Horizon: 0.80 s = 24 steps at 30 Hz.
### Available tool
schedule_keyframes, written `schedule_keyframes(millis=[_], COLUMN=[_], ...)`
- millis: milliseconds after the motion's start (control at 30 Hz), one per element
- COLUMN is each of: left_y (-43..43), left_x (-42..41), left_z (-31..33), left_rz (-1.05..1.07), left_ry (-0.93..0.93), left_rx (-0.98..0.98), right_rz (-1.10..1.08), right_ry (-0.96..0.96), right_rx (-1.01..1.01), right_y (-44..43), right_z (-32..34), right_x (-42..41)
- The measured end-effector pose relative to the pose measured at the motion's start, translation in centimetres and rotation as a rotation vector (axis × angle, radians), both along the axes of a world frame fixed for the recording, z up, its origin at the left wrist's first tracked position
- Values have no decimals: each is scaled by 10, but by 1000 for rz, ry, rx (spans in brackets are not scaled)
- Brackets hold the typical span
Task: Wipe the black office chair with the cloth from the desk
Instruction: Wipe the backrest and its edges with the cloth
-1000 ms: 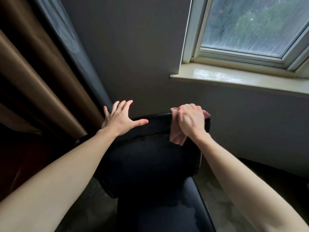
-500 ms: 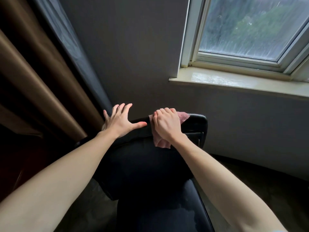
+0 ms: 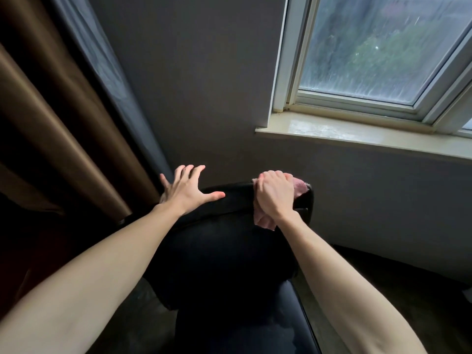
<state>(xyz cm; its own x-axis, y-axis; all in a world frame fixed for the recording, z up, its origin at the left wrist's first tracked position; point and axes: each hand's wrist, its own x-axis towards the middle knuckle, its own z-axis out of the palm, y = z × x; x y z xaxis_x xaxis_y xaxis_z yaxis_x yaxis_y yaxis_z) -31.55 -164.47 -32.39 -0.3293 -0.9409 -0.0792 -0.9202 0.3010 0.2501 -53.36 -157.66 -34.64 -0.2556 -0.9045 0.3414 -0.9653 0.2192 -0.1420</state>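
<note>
My right hand (image 3: 274,198) presses the pink cloth (image 3: 298,187) onto the black office chair (image 3: 217,251) backrest's top edge near its right end; my left hand (image 3: 186,191), fingers spread, braces the left. The edge runs left-right, seemingly unwiped leftward.

Beyond the fingers (image 3: 190,172) of both hands, the grey wall (image 3: 204,85) stands close behind the chair back (image 3: 229,200). Left of them the brown curtain (image 3: 51,111) crowds in; up and right the window sill (image 3: 357,135) juts out, with open air between.
</note>
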Motion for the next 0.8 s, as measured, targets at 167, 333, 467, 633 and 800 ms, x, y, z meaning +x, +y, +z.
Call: schedule_keyframes(millis=[167, 333, 467, 633, 800], left_y=[8, 10, 11, 13, 12], left_x=[19, 44, 45, 46, 40], left_z=[9, 2, 4, 2, 0], left_rz=[-25, 29, 42, 42, 42], left_ry=[-9, -24, 6, 44, 16], left_rx=[-1, 54, 40, 38, 27], right_rz=[110, 129, 358, 337, 25], right_ry=[75, 76, 118, 102, 14], right_rx=[-113, -114, -120, -120, 85], right_y=[1, -8, -15, -6, 24], right_z=[1, 3, 5, 0, 1], right_x=[26, 59, 91, 32, -61])
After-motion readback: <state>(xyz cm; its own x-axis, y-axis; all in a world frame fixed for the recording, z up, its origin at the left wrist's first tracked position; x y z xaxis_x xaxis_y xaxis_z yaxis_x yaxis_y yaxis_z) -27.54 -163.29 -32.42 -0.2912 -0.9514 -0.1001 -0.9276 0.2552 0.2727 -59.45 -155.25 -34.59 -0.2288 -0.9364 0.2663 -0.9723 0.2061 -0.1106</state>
